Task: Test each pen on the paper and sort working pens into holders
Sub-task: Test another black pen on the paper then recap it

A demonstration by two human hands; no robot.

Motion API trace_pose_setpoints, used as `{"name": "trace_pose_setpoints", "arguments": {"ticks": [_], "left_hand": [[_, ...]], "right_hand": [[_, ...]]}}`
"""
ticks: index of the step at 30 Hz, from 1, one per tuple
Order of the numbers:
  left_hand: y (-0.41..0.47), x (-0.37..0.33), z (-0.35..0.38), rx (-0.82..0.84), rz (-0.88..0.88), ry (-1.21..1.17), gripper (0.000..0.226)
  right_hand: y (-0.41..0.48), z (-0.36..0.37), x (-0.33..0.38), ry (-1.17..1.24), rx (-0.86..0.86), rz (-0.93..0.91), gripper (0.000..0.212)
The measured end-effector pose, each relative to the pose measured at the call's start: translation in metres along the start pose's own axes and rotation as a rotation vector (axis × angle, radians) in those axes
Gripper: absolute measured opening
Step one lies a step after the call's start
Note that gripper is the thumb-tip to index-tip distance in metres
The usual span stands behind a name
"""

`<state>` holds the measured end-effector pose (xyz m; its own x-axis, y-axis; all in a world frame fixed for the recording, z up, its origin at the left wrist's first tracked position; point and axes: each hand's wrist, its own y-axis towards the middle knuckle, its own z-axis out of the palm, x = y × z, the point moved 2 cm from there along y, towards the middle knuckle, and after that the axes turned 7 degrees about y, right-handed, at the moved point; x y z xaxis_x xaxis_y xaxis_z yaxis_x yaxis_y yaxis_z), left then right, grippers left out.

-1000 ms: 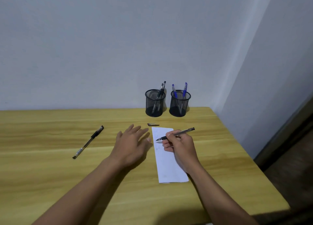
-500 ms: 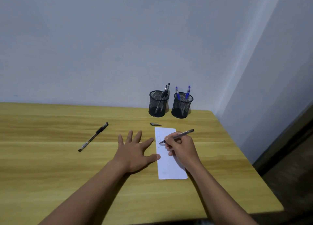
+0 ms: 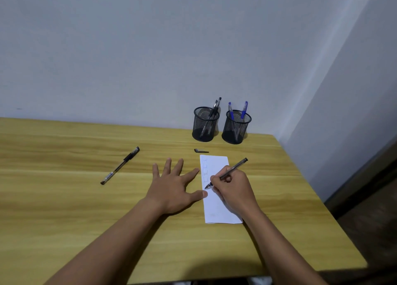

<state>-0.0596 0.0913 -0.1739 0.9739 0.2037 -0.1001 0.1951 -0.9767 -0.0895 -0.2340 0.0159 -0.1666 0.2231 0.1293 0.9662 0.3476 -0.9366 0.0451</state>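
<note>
On the wooden bench (image 3: 64, 209) a narrow strip of white paper (image 3: 214, 207) lies lengthwise, its far end carrying several small rows of scribbles down the left side. The right hand (image 3: 235, 190) rests on the paper with its grip clamped on a pen (image 3: 233, 169), thumb and fingers wrapped round the barrel near the point; the tip touches the paper just below the lowest scribble, and the back end slants up and away to the right. The left hand (image 3: 174, 186) lies flat on the bench just beside the paper, its grip apart with fingers spread, the thumb tip touching the paper's left edge. A loose pen cap (image 3: 200, 150) sits just beyond the paper's far end. Well to the left, a capped black pen (image 3: 120, 165) lies at a slant on the bare wood. At the back against the wall stand two black mesh holders close together: the left holder (image 3: 205, 124) has dark pens leaning in it, and the right holder (image 3: 236, 128) has two blue pens (image 3: 243, 111).
</note>
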Motion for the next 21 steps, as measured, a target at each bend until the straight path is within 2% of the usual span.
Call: {"name": "trace_pose_setpoints", "arguments": {"ticks": [21], "left_hand": [[-0.0025, -0.0014, -0.0038, 0.015, -0.011, -0.025, 0.085]], "right_hand": [[-0.0055, -0.0042, 0.0016, -0.059, -0.077, -0.023, 0.013]]}}
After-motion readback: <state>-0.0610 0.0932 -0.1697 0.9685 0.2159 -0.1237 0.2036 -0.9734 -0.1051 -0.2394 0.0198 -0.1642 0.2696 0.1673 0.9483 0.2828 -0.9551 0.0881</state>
